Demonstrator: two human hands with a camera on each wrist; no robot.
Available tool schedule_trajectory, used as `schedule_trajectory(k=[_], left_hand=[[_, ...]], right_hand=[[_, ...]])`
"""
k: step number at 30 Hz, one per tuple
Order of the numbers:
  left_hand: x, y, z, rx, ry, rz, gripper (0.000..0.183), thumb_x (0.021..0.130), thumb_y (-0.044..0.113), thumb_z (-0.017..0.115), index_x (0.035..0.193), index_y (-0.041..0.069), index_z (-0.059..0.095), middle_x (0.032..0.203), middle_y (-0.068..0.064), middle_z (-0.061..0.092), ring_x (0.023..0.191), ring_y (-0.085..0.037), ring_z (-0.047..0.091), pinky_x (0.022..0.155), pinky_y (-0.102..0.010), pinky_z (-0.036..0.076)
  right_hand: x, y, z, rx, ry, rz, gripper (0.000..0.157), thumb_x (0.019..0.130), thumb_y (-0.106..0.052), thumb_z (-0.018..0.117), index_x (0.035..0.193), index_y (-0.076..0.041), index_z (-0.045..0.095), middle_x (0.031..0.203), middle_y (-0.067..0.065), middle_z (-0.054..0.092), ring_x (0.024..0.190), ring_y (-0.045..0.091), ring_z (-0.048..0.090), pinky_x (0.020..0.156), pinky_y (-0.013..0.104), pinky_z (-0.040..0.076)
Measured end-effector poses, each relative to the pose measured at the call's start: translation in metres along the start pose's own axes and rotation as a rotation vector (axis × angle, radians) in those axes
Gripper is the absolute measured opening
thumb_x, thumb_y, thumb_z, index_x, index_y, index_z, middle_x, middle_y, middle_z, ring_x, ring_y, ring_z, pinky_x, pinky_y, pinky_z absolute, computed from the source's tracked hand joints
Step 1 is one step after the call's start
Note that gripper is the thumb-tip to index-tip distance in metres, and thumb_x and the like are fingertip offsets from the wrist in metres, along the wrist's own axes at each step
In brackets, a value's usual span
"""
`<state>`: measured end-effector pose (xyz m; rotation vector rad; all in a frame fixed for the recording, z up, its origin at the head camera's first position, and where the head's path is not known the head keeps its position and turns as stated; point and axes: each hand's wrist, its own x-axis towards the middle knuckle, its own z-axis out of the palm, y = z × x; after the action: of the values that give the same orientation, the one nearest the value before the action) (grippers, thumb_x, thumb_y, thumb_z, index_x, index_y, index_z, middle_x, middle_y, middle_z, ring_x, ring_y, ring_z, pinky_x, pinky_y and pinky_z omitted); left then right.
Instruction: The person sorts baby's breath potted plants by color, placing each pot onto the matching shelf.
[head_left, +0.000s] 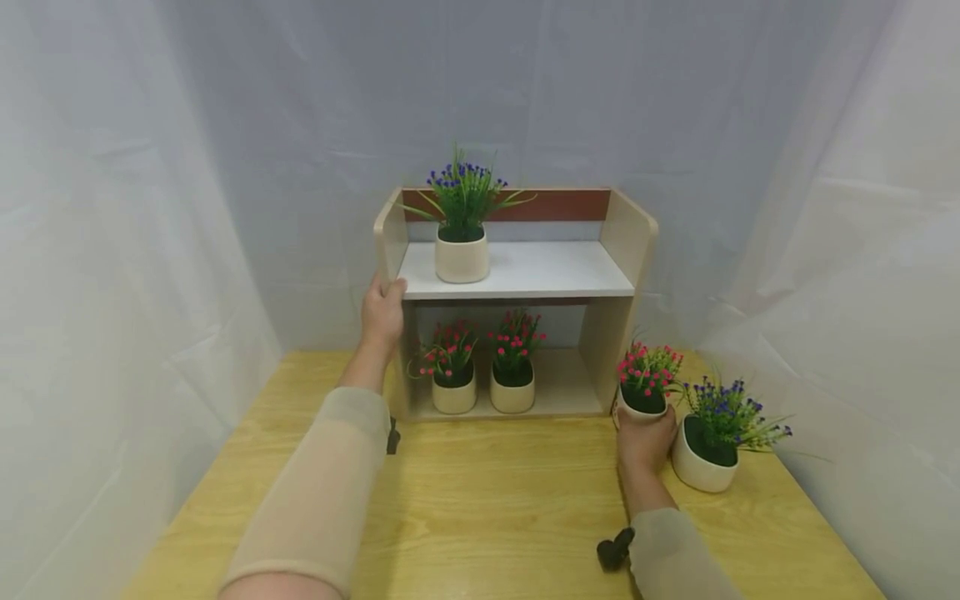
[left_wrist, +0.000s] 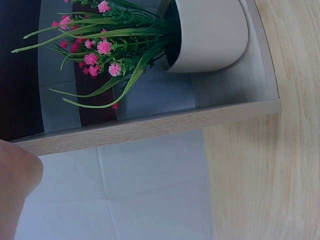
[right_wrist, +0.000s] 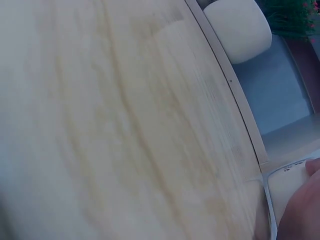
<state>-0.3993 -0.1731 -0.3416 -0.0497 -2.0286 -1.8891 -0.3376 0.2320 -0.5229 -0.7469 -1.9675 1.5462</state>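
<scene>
My left hand (head_left: 383,315) holds the left side panel of a small two-tier shelf (head_left: 525,287), its thumb by the upper board's front corner. To the right of the shelf, my right hand (head_left: 648,437) grips a white pot of pink flowers (head_left: 643,398) from the front. In the right wrist view only part of that hand (right_wrist: 302,212) shows against the pot. On the lower board stand two pink-flowered pots, the left one (head_left: 454,390) and the right one (head_left: 513,387). A purple-flowered pot (head_left: 462,254) sits on the upper board, left of its middle.
Close to the right of my right hand, another purple-flowered pot (head_left: 705,458) stands on the wooden table (head_left: 465,508). Pale sheeting (head_left: 315,100) hangs behind the shelf and along both sides. The shelf's side panels rise above its upper board.
</scene>
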Motion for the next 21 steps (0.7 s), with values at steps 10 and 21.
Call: schedule_trajectory(k=[10, 21], left_hand=[[-0.001, 0.001, 0.001, 0.001, 0.013, -0.005, 0.061, 0.111, 0.035, 0.052, 0.168, 0.021, 0.039, 0.173, -0.012, 0.041, 0.164, -0.035, 0.032, 0.139, -0.057, 0.019], [-0.002, 0.003, 0.0, 0.013, -0.006, -0.006, 0.062, 0.111, 0.037, 0.051, 0.17, 0.024, 0.036, 0.175, -0.011, 0.039, 0.166, -0.035, 0.03, 0.138, -0.059, 0.018]], right_hand=[[-0.009, -0.007, -0.003, 0.042, 0.024, -0.011, 0.094, 0.09, -0.018, 0.084, 0.167, -0.001, 0.033, 0.168, 0.028, 0.04, 0.16, 0.044, 0.035, 0.136, 0.055, 0.028], [-0.012, -0.006, -0.007, 0.066, 0.054, -0.063, 0.093, 0.089, -0.019, 0.086, 0.166, -0.003, 0.036, 0.169, 0.028, 0.038, 0.162, 0.044, 0.032, 0.137, 0.055, 0.027]])
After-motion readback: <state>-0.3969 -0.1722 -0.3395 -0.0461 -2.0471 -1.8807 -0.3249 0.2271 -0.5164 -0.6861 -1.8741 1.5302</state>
